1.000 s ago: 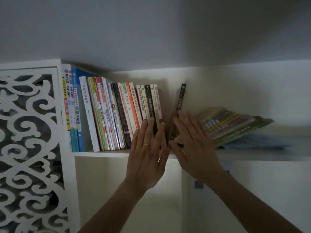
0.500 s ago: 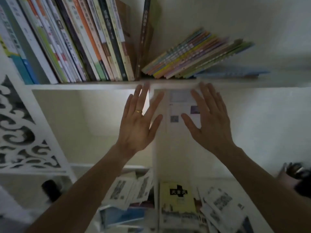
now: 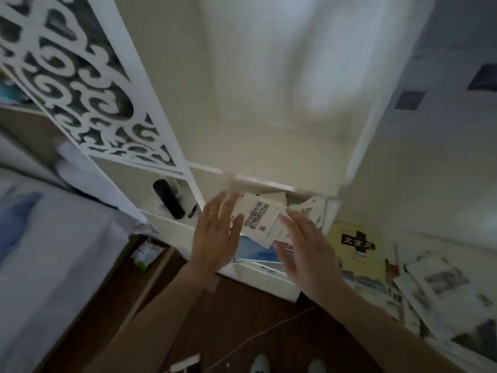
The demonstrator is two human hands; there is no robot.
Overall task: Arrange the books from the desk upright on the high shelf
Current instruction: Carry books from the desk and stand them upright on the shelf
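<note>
Both hands I see spread flat and holding nothing: left hand (image 3: 215, 238), ring on one finger, right hand (image 3: 306, 254) beside it. Just beyond their fingertips lie loose white booklets (image 3: 258, 216); right of my right hand, a yellow book (image 3: 357, 254) lies flat on the desk (image 3: 258, 273).

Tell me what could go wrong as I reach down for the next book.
The loose white booklets lie overlapped at angles under your open left hand and right hand; grabbing one may drag others off. The yellow book sits partly under scattered papers, which could slide. The picture is blurred, so edges are hard to judge.
</note>
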